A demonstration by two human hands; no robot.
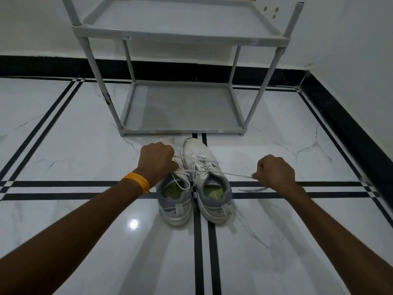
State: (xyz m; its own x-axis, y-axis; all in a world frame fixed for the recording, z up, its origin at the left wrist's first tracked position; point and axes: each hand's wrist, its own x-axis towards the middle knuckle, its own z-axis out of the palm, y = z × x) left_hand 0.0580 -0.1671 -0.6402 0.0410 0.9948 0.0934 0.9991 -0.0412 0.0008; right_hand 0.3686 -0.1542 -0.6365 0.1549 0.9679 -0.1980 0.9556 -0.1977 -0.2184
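Two white and grey sneakers stand side by side on the floor, toes pointing away from me: the left sneaker and the right sneaker. A white shoelace runs taut across them. My left hand sits over the left sneaker's front, fingers curled round one end of the lace. My right hand is to the right of the shoes, above the floor, pinching the other end of the lace. An orange band circles my left wrist.
A grey plastic shoe rack with bare shelves stands just beyond the shoes against a white wall. The floor is glossy white marble with black stripes. A black skirting runs along the walls; the room's corner is at the right.
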